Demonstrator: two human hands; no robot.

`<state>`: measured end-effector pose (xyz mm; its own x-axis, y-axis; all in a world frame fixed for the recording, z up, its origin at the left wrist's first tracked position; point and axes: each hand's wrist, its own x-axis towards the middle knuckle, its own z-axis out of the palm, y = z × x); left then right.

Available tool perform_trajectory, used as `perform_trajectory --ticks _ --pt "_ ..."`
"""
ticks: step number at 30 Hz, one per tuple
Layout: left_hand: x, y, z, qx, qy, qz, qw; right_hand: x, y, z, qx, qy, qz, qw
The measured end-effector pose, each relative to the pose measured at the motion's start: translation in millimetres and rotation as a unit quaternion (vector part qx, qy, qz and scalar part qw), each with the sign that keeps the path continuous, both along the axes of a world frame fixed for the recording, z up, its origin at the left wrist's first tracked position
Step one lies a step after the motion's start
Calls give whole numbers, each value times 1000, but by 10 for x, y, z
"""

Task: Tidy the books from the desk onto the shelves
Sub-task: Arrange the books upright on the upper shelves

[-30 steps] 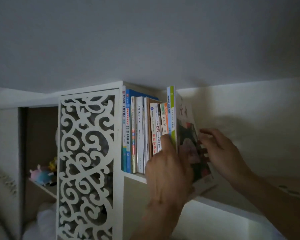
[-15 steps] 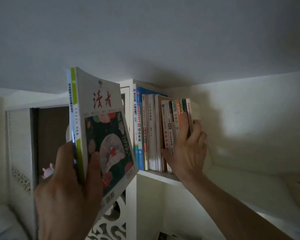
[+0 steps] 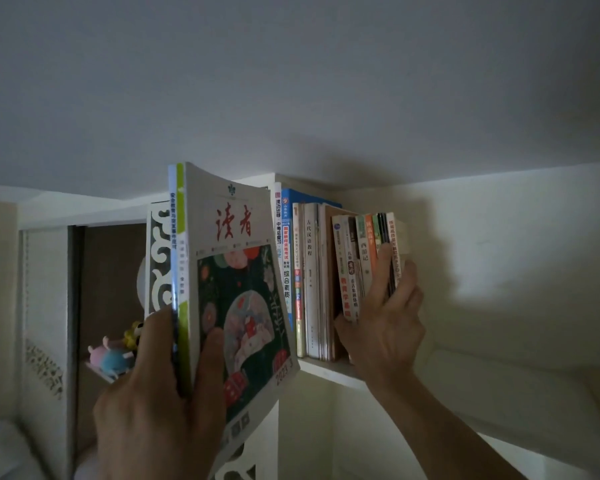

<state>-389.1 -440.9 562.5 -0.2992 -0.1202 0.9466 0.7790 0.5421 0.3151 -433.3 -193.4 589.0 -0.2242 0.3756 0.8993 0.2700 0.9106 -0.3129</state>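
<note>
- Magazine (image 3: 236, 289), with two thinner books behind it: upright, long axis vertical, held as one bundle in front of the fretwork panel (image 3: 158, 258), left of the shelved row and nearer the camera.
- Left hand (image 3: 160, 403): fingers closed around the bundle's lower edge, thumb on the front cover.
- Right hand (image 3: 383, 327): fingers clasped on the last few spines at the right end of the row of books (image 3: 312, 278), holding them upright.
- Shelf (image 3: 329, 370): free space lies right of the row, beyond the right hand.
- Key relation: bundle must likely travel rightward past the row; the right hand is nearer that slot.
</note>
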Motion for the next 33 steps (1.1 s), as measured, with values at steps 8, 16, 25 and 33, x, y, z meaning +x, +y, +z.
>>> perform_trajectory --ticks 8,16,25,33 --pt "44 408 170 3 21 -69 997 476 396 20 -20 31 7 999" --pt "-74 1253 388 11 15 -179 984 1104 818 96 -70 66 26 995" --pt "-666 2098 157 -60 -110 -129 984 1507 958 125 -99 70 -1 993" --pt "-960 2185 166 -53 -151 -124 979 1014 636 102 -107 107 33 988"
